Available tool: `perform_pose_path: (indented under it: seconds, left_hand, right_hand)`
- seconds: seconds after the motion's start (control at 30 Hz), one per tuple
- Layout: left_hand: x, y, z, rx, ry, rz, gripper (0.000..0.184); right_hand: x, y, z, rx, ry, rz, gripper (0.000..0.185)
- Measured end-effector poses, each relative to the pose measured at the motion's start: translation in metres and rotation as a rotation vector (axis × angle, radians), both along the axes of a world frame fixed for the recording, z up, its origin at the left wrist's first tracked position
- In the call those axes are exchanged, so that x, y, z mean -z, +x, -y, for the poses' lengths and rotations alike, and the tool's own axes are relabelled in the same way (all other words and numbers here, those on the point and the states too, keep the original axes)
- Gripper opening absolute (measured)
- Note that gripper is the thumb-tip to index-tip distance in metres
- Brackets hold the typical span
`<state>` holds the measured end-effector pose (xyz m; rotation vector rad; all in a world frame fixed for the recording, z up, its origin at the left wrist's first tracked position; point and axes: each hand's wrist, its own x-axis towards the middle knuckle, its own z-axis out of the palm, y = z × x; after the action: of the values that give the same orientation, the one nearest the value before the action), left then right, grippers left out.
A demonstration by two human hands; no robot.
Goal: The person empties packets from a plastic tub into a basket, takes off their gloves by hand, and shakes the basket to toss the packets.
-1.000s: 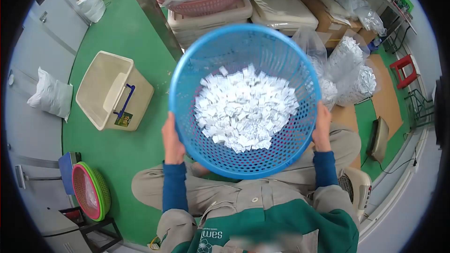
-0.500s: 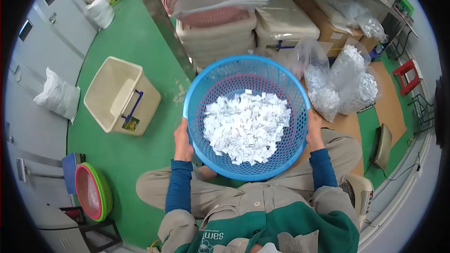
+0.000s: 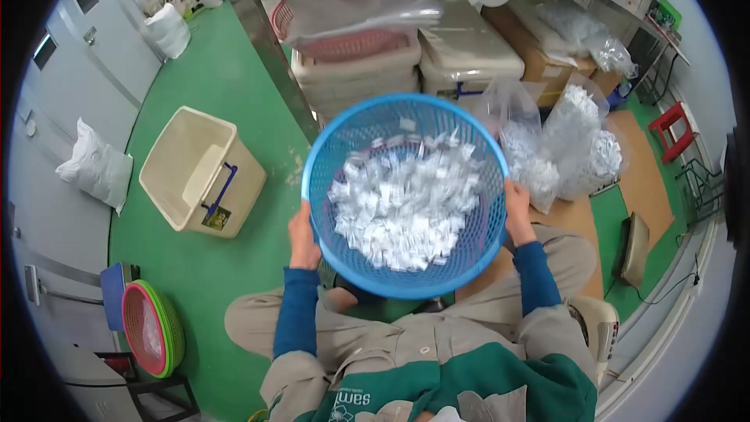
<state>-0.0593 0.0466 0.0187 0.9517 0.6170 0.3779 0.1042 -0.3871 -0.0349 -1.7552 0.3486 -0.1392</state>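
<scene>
Cannot make out all the fingers of the left hand and right hand, partly hidden by the blue basket. Holding it by opposite sides, with both hands closed on the rim, above the crossed legs. Carrying white packets in a heap inside it, blurred, too smeared to read or count. Showing pink through the basket's mesh, but impossible to tell whether from a second basket. Cut off by the top edge, beyond the blue basket: the metal table. Half hidden under clear plastic beneath that table: a pink basket. Left of the blue basket, well apart: an open cream tub on the green floor. Right of and beyond it: clear bags of crinkled, shiny contents, hard to identify.

Compared with the first frame, now smaller in view and seemingly farther from the camera: the blue basket, still between both hands. Compared with the second, blurred instead of crisp, and spread farther toward the far wall: the packets, with one near that wall apart from the heap.
</scene>
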Motion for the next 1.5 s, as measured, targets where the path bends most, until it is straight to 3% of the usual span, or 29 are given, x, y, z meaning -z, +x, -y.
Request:
perform_pose_path:
  seconds: [0.13, 0.2, 0.23, 0.3, 0.37, 0.47, 0.53, 0.6, 0.73, 0.83, 0.93, 1.0, 1.03, 1.1, 1.17, 1.23, 1.27, 1.37, 1.5]
  left_hand:
    - [-0.005, -0.027, 0.005, 0.001, 0.019, -0.092, 0.036]
    - [-0.028, -0.041, 0.012, 0.032, 0.033, -0.039, 0.036]
    - [-0.042, -0.049, 0.013, 0.015, 0.019, -0.039, 0.028]
    - [-0.082, -0.071, 0.025, -0.019, 0.196, -0.018, 0.025]
    - [-0.091, -0.082, 0.024, -0.021, 0.321, 0.03, 0.025]
    - [-0.048, -0.043, 0.015, -0.034, 0.264, -0.041, 0.026]
    - [0.005, -0.025, 0.001, 0.038, 0.245, -0.114, 0.03]
    - [0.011, -0.009, -0.007, 0.078, 0.251, -0.248, 0.033]
    - [0.018, -0.039, -0.001, 0.096, 0.264, -0.255, 0.031]
    - [-0.033, -0.057, 0.02, 0.057, 0.277, -0.203, 0.029]
    - [-0.076, -0.083, 0.03, -0.02, 0.511, -0.182, 0.033]
    - [-0.079, -0.066, 0.042, -0.165, 0.534, 0.099, 0.037]
    - [-0.08, -0.061, 0.046, -0.238, 0.538, 0.231, 0.039]
    - [-0.018, -0.032, 0.023, -0.098, 0.325, 0.022, 0.048]
    - [0.022, -0.019, 0.004, 0.043, 0.178, -0.109, 0.054]
    - [0.032, -0.01, -0.007, 0.195, 0.116, -0.177, 0.057]
    - [0.035, -0.016, -0.005, 0.189, 0.047, -0.214, 0.061]
    - [0.034, -0.042, 0.006, 0.186, 0.081, -0.248, 0.062]
    - [-0.052, -0.079, 0.043, 0.105, 0.068, -0.062, 0.064]
  right_hand:
    - [-0.008, -0.024, 0.01, 0.001, 0.176, -0.071, 0.031]
    - [-0.05, -0.042, 0.008, -0.037, 0.247, 0.037, 0.029]
    - [-0.076, -0.05, 0.004, -0.027, 0.267, 0.092, 0.029]
    - [-0.124, -0.066, -0.001, -0.017, 0.301, 0.181, 0.028]
    - [-0.157, -0.079, -0.001, -0.014, 0.336, 0.253, 0.028]
    - [-0.098, -0.039, -0.004, -0.023, -0.024, 0.417, 0.026]
    - [-0.025, -0.003, -0.003, -0.069, -0.167, 0.217, 0.027]
    - [-0.022, -0.01, -0.009, -0.066, -0.06, -0.036, 0.027]
    - [0.01, -0.026, 0.012, -0.062, 0.007, -0.046, 0.027]
    - [-0.039, -0.036, 0.024, -0.09, 0.109, 0.091, 0.024]
    - [-0.127, -0.059, 0.005, -0.062, 0.229, 0.258, 0.022]
    - [-0.16, -0.07, 0.0, -0.066, 0.288, 0.327, 0.023]
    - [-0.139, -0.055, 0.002, -0.048, 0.168, 0.407, 0.024]
    - [-0.069, -0.014, 0.006, -0.049, -0.134, 0.418, 0.026]
    - [-0.004, 0.016, 0.009, -0.115, -0.121, 0.326, 0.027]
    - [0.004, 0.015, 0.011, -0.087, 0.013, 0.058, 0.027]
    - [0.004, 0.005, 0.01, -0.083, 0.074, -0.103, 0.027]
    - [-0.025, -0.022, 0.017, -0.116, 0.006, -0.097, 0.025]
    - [-0.105, -0.051, 0.021, -0.122, 0.105, 0.185, 0.022]
